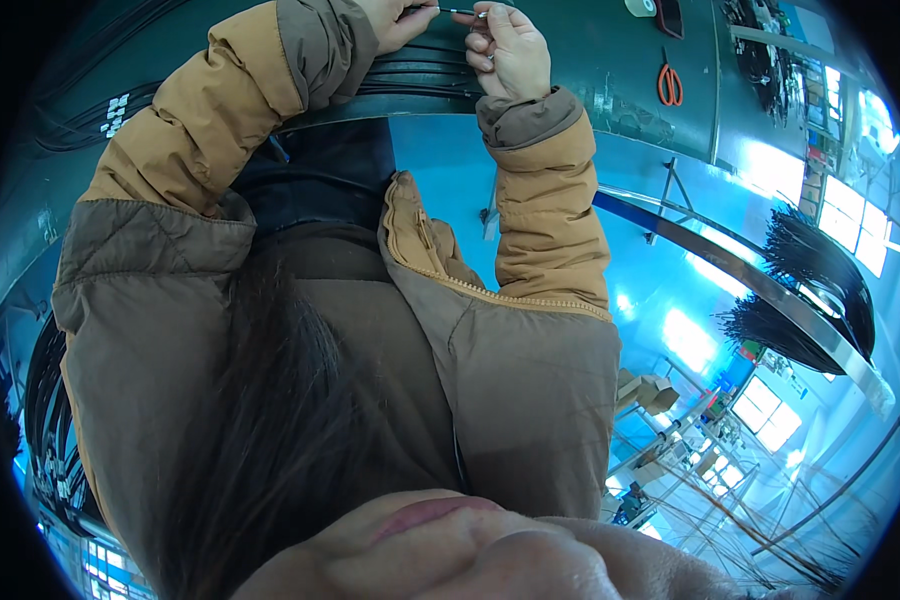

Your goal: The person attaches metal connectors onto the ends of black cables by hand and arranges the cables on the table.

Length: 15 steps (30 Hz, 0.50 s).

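Observation:
Both hands meet over the green table at the top edge of the picture. My left hand is closed round a thin black cable, whose end stretches toward the other hand. In a pinch of thumb and forefinger, my right hand grips a small shiny metal piece at that cable's end. Its other fingers are curled, with another small metallic bit showing among them. The exact kind of these pieces is too small to tell. Several black cables lie lengthwise on the table below the hands.
Orange-handled scissors lie on the table to the right, near a dark flat object and a pale roll. White tags sit among cables at left. A metal rail at right carries black cable bundles.

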{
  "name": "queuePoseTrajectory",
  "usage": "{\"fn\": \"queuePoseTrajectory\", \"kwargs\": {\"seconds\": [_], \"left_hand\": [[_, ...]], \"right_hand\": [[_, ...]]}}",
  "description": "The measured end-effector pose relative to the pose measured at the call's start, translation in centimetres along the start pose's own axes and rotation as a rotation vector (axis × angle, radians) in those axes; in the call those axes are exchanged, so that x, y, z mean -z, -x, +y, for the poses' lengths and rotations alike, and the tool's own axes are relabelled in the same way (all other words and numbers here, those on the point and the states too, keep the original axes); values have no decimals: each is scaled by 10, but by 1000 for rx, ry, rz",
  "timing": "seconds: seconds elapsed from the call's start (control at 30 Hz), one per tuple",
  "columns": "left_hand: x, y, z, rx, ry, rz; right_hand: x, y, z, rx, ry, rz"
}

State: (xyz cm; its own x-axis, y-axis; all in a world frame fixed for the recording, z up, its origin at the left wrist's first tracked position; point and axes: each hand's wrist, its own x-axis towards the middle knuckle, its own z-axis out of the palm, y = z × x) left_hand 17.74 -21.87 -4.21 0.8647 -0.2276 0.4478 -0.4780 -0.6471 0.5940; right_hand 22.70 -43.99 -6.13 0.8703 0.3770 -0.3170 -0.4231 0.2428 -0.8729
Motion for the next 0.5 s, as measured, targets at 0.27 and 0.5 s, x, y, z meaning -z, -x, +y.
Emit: {"fn": "queuePoseTrajectory", "kwargs": {"seconds": [0.27, 0.5], "left_hand": [[1, -1, 4, 28, -9, -12], [1, 2, 4, -49, -46, 15]], "right_hand": [[-1, 3, 2, 0, -76, -18], [-10, 9, -1, -16, -15, -6]]}}
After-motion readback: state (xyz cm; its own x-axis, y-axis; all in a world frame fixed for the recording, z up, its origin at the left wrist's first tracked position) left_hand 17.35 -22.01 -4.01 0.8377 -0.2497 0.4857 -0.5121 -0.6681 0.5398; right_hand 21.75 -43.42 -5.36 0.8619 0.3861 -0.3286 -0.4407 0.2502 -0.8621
